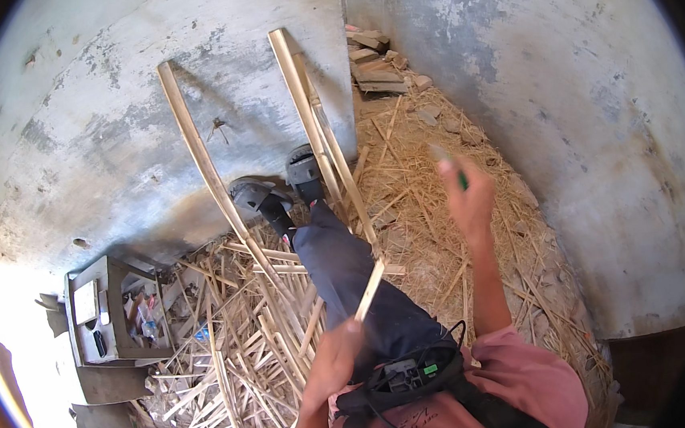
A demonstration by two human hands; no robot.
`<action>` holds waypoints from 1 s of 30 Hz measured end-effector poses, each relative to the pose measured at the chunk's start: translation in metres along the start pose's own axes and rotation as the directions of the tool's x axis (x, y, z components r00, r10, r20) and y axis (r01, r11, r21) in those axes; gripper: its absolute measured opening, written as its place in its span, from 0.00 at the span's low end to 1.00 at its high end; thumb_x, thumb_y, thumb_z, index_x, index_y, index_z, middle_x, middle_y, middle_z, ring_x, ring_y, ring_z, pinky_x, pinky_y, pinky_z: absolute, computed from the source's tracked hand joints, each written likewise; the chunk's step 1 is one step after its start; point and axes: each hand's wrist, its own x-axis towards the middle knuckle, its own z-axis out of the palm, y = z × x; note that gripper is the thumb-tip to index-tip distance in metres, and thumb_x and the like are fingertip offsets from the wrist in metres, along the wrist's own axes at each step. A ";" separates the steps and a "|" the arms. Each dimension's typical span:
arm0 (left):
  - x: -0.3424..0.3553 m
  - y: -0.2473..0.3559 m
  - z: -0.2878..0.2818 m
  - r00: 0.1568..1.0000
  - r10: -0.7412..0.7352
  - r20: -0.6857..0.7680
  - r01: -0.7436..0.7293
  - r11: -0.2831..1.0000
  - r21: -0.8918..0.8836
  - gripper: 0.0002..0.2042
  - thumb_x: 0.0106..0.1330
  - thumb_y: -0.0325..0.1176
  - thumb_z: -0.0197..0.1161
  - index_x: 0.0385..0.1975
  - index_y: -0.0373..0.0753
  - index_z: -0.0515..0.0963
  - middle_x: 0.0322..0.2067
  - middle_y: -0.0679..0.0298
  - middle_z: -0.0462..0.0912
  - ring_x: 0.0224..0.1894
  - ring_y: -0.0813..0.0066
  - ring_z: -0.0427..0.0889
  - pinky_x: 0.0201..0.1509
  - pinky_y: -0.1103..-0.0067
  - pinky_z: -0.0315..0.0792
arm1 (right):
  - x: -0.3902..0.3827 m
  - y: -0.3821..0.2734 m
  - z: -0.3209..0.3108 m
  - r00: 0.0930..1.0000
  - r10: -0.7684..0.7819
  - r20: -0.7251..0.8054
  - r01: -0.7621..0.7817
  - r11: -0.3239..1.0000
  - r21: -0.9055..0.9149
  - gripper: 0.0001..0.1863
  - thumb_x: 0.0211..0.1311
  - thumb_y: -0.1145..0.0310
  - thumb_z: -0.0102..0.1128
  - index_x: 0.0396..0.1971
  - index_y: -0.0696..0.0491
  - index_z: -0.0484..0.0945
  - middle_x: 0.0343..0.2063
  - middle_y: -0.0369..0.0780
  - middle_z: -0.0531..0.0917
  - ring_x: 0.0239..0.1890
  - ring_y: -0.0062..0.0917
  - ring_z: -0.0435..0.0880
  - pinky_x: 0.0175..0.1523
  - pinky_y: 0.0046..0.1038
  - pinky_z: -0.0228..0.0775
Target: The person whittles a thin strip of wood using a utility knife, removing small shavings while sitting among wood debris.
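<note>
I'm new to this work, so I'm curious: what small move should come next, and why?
Perhaps bring the right hand towards the strip: the left hand grips it, while the right is raised apart, apparently holding a green-handled tool.

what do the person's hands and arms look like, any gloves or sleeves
The left hand and right hand are ungloved. The forearms are bare, with no cables visible along them. The short sleeves are dusty pink.
</note>
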 end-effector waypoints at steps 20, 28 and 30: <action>0.025 0.030 0.009 0.978 0.064 -0.200 0.003 0.948 0.319 0.22 0.88 0.43 0.41 0.41 0.32 0.76 0.24 0.39 0.75 0.31 0.29 0.75 0.35 0.52 0.65 | -0.082 -0.047 0.018 0.726 -0.590 0.354 0.497 0.805 0.324 0.18 0.63 0.50 0.76 0.29 0.49 0.85 0.21 0.35 0.83 0.20 0.33 0.83 0.25 0.34 0.72; 0.024 0.028 0.008 0.981 0.009 -0.196 0.055 0.947 0.317 0.23 0.88 0.44 0.40 0.40 0.32 0.76 0.26 0.38 0.76 0.32 0.28 0.74 0.36 0.53 0.66 | -0.074 -0.036 0.024 0.709 -0.660 0.250 0.619 0.751 0.230 0.19 0.60 0.44 0.77 0.28 0.45 0.85 0.17 0.32 0.78 0.17 0.28 0.80 0.22 0.31 0.67; 0.023 0.021 0.006 0.982 0.012 -0.188 0.050 0.947 0.318 0.23 0.88 0.45 0.40 0.40 0.32 0.76 0.25 0.39 0.75 0.32 0.29 0.74 0.37 0.53 0.67 | -0.072 -0.035 0.022 0.701 -0.667 0.252 0.638 0.745 0.197 0.19 0.59 0.44 0.77 0.28 0.44 0.85 0.16 0.31 0.78 0.16 0.28 0.80 0.22 0.31 0.67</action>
